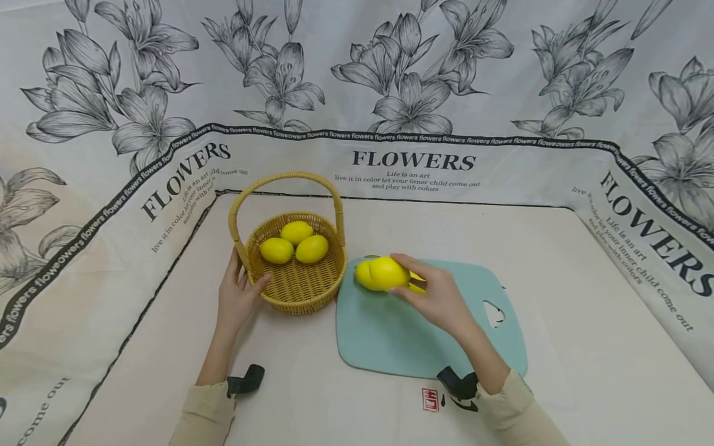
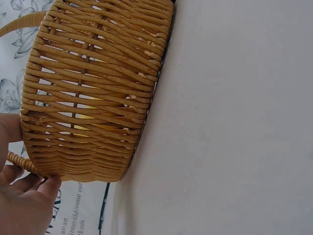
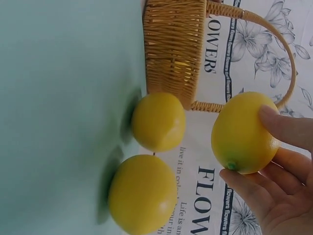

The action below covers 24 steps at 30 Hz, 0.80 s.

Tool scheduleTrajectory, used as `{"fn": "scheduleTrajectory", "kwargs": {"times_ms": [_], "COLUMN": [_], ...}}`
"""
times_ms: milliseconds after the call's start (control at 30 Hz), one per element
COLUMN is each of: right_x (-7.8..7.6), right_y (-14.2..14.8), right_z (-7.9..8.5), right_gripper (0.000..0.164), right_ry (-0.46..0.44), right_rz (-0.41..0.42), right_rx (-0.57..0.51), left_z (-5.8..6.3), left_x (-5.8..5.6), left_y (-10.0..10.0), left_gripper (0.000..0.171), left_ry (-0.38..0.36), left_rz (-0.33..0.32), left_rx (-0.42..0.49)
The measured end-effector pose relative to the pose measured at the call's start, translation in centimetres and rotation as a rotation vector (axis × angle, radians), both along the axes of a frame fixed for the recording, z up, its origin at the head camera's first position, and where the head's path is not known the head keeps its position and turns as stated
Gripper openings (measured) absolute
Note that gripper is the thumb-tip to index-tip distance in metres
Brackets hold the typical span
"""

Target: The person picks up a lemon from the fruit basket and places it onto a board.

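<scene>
Grip: right hand [image 1: 432, 294] closed about a lemon [image 1: 386, 273], thumb on the near side, fingers on the far side; left hand [image 1: 237, 294] clasping a basket [image 1: 301, 301] at its left rim, thumb lapped over the edge, fingers outside near the handle's foot.

Cloth [image 1: 290, 396], one: pale, printed with flowers and lettering, spread beneath everything.

Cutting board [image 1: 390, 341], one: light blue-green, on the right, flat, cut-out toward its right end.

Basket: yellow-brown wicker, upright left of the board, arched handle raised.

Forearms, two, in beige sleeves [image 1: 209, 406]: the left reaching far, hand upright against the wicker; the right slanting far and leftward across the board, wrist bent, fingers pointing left.

Lemons, six, yellow: three grouped in the far part of the basket; two on the board's far part, a left lemon [image 3: 159, 121] and a right lemon [image 3: 142, 195]; one in the right hand, raised clear of the board, green-tinged at one tip.
</scene>
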State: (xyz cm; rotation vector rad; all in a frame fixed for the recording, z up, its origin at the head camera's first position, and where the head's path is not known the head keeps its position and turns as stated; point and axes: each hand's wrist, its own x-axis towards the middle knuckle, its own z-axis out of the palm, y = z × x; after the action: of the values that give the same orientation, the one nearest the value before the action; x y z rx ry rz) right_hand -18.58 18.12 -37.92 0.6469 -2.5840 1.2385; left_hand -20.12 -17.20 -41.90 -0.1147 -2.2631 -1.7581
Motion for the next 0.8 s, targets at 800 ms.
{"fn": "scheduleTrajectory", "kwargs": {"times_ms": [800], "right_x": [1.6], "right_y": [4.7], "right_z": [-1.7], "right_gripper": [0.059], "right_ry": [0.018], "right_rz": [-0.109], "right_rx": [0.022], "left_z": [0.0], "left_x": [0.0], "left_y": [0.0], "left_gripper": [0.088], "left_ry": [0.002], "left_rz": [0.001], "left_rx": [-0.001]}}
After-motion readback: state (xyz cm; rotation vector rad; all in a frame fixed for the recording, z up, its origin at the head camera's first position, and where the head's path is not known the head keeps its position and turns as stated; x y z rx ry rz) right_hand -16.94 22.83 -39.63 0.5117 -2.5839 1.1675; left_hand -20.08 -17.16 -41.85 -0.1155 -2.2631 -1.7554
